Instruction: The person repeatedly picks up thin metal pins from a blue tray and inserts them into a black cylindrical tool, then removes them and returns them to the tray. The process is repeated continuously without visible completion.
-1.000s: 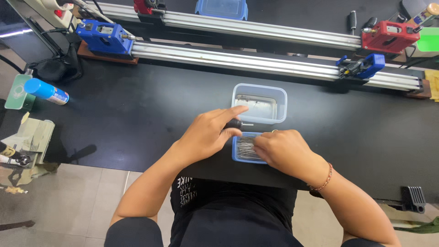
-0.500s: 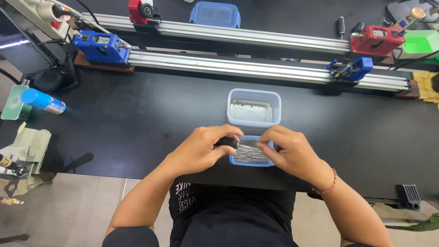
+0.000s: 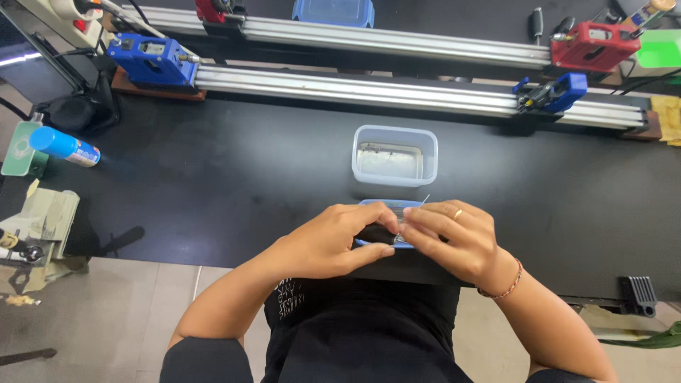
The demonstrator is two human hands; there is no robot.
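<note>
— What have your hands got hold of?

— My left hand and right hand meet at the near edge of the black table, over a shallow blue tray. My left fingers are curled round a small dark object; I can't make out what it is. My right fingertips are pressed together on a thin metal pin, whose tip sticks up past my fingers.

— What's in the tray?

— My hands cover most of it. Only a strip of its far rim shows, with something silvery inside that I can't tell apart.

— Any other containers?

— Just beyond the tray, apart from it, stands a clear plastic tub, open on top. A few thin dark bits lie along its far wall; the rest of its floor looks bare. At the far edge of the view there's a blue lidded box, behind the aluminium rails.

— And packages or labels?

— A blue spray can with a white band lies on its side at the left end of the table, beside a pale green flat pack. Far right, by the red block on the back rail, there's a bright green square. Blue blocks sit on the nearer rail
</note>
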